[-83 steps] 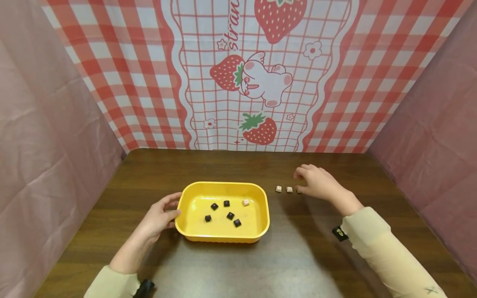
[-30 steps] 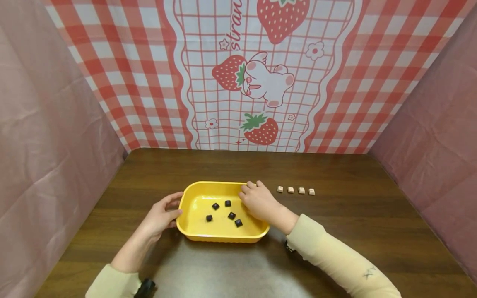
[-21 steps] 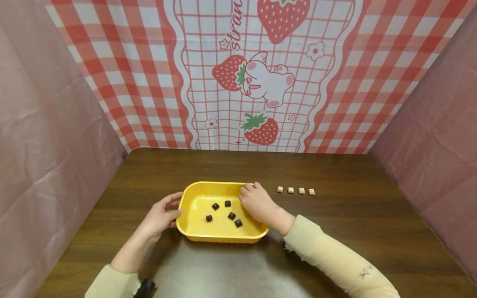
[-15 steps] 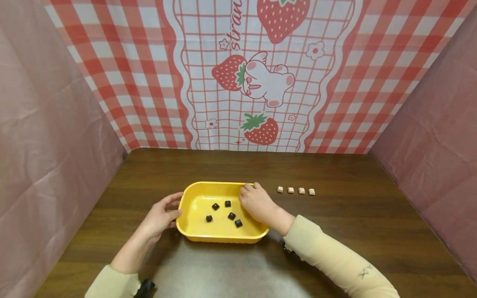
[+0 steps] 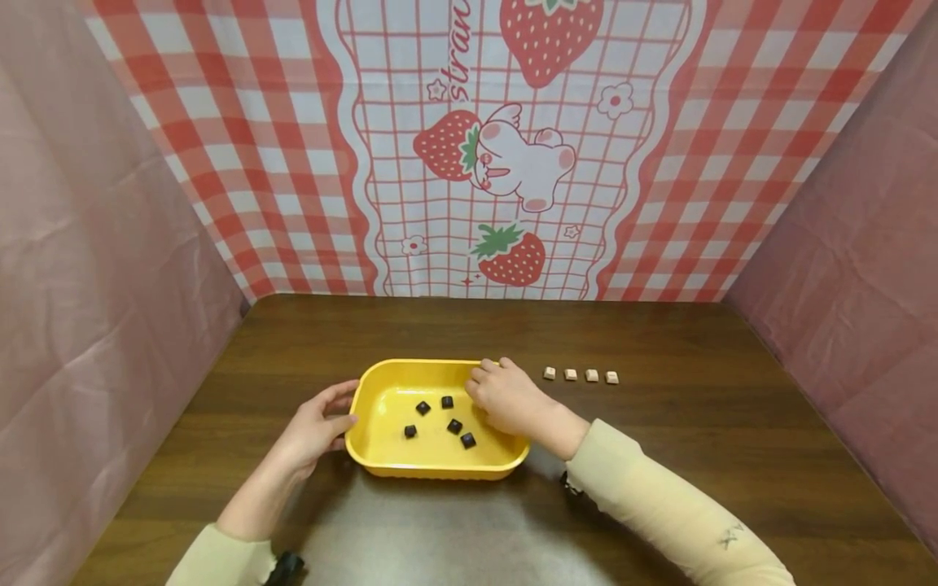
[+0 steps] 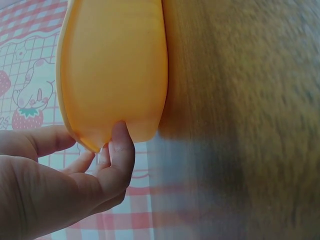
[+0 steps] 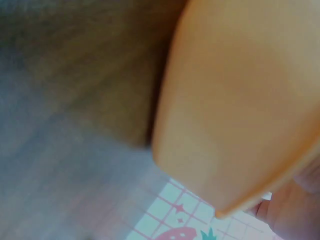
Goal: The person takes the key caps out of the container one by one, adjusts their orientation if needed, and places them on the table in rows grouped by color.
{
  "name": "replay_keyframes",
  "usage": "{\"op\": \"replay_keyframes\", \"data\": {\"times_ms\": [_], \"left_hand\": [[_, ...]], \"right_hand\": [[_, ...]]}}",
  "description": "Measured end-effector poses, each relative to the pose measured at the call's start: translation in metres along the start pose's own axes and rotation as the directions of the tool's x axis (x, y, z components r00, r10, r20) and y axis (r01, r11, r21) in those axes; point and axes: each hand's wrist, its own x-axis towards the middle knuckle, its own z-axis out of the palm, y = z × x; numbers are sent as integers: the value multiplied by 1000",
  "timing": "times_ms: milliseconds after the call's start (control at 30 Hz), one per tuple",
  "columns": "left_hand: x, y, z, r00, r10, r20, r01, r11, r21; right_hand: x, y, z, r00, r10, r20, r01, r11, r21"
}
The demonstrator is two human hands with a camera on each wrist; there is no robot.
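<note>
A yellow plastic tray stands on the table with several black keycaps scattered over its floor. My left hand grips the tray's left end; the left wrist view has its thumb against the outer wall and a finger at the rim. My right hand reaches inside at the tray's right end, fingers bent, fingertips hidden behind the hand. I cannot tell whether it pinches anything. Just right of the tray, several white keycaps lie in a short row.
Brown wood-grain table carries everything. A red-and-white strawberry cloth rises behind its far edge, with pink cloth hanging at left and more at right. In the right wrist view the tray's outer wall fills much of the picture.
My right hand has moved left from the white keycap row into the tray, covering where a white keycap lay. The row shows one more keycap. My left hand has stayed at the tray.
</note>
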Motion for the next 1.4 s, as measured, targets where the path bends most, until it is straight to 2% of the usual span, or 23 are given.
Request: {"op": "replay_keyframes", "data": {"times_ms": [200,833,1100,1400], "left_hand": [[0,-1,0,1000,-1,-4,1,1000,-2],[0,-2,1,1000,10,-7,-10,1000,3],[-1,-1,1,1000,8,-7,-8,1000,-1],[0,0,1,1000,4,-10,-4,1000,6]], "right_hand": [[-5,12,-16,996,-4,-86,11,997,81],[-35,59,-41,975,61,-213,-42,995,93],[-53,83,-48,974,150,-173,-129,983,128],[-79,112,-54,961,248,-124,-229,962,151]]}}
